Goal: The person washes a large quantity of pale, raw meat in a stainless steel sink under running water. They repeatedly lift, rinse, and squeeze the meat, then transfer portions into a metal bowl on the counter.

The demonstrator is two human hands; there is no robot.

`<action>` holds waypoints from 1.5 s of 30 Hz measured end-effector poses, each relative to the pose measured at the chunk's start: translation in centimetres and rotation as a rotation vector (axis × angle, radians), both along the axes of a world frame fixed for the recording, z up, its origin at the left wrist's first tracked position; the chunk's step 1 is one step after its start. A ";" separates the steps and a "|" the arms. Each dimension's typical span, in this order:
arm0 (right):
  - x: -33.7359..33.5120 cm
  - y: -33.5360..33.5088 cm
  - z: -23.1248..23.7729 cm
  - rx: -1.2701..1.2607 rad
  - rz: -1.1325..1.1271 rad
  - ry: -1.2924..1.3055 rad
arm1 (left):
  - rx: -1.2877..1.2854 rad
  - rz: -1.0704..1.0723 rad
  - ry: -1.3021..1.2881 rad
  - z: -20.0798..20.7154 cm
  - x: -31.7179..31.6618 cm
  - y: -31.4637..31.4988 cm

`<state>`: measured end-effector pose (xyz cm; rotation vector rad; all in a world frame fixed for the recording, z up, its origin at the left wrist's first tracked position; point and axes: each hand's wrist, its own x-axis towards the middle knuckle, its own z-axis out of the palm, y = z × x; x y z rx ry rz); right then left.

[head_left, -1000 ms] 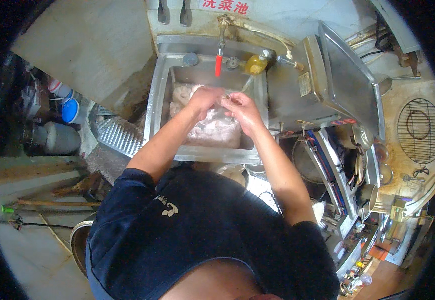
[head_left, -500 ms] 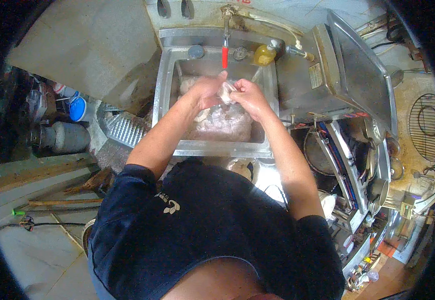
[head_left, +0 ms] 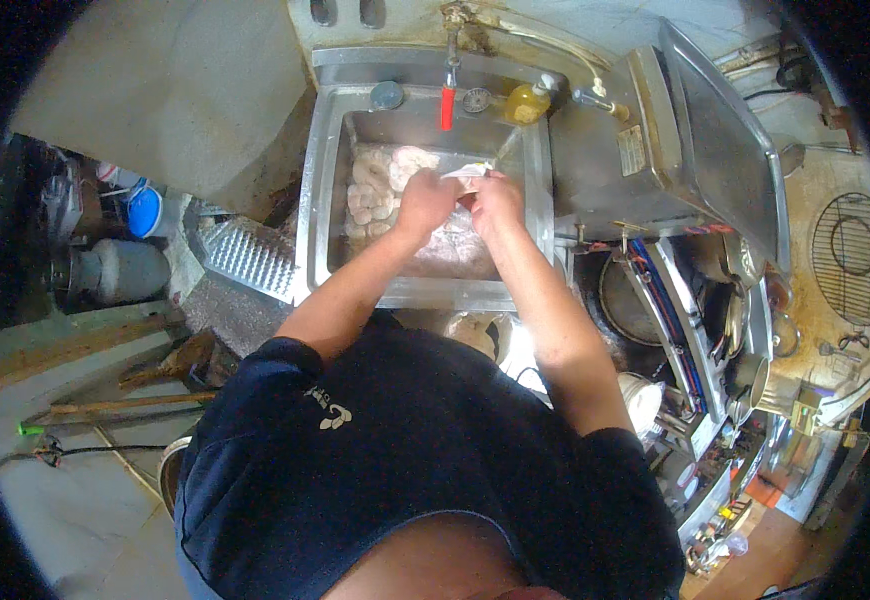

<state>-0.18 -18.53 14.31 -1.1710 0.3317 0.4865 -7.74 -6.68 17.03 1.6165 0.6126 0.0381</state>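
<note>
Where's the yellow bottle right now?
In the head view, the yellow bottle sits at the far right corner of the sink, to the right of the red-ended tap.

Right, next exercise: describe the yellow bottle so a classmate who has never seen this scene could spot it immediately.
Find the big steel sink at the upper middle of the picture. Along its back ledge, go right from the red-ended tap, past a round metal disc, to the corner. The bottle there has a pale top and is the only yellow thing on that ledge.
</note>
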 end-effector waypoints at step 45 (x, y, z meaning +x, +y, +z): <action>-1.9 1.8 1.5 -0.083 -0.125 0.192 | -0.314 -0.047 -0.195 -1.8 -2.6 -0.6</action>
